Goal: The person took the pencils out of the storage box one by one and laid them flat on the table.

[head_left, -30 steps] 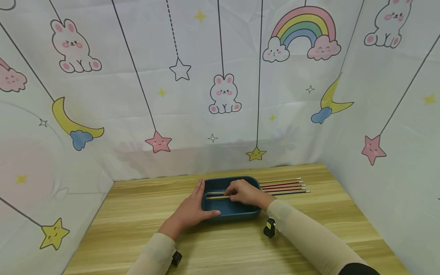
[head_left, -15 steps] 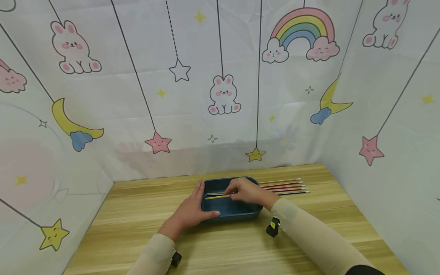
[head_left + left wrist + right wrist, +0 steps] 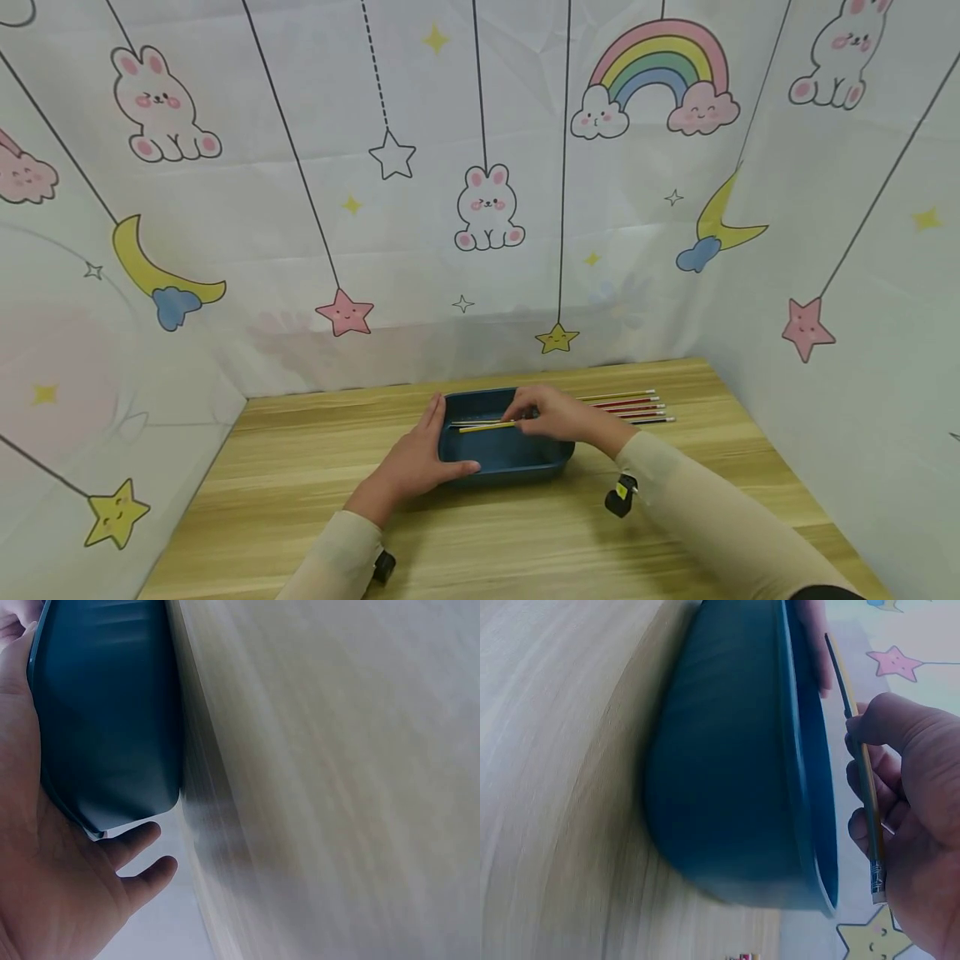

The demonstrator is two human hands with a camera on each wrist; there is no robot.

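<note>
A dark blue rectangular plastic box (image 3: 517,477) stands on the wooden table. My left hand (image 3: 420,454) rests against its left end, fingers straight along the side and thumb over the front rim; the left wrist view shows the palm (image 3: 60,892) by the box wall. Over the box, my right hand (image 3: 553,414) pinches a yellow pencil (image 3: 487,427) between thumb and fingers. In the right wrist view this pencil (image 3: 861,761) is raised above the rim, its eraser end toward the palm. Behind it, at least one more pencil (image 3: 463,422) lies in the box.
Several pencils (image 3: 630,407) with white ends lie side by side on the table, right of the box. Fabric walls (image 3: 420,250) printed with rabbits and stars enclose the table's back and sides. A small black camera (image 3: 619,497) hangs under the right wrist.
My right hand has moved right and slightly up with the yellow pencil, whose left end has drawn away from the box's left side. My left hand and the box stay put.
</note>
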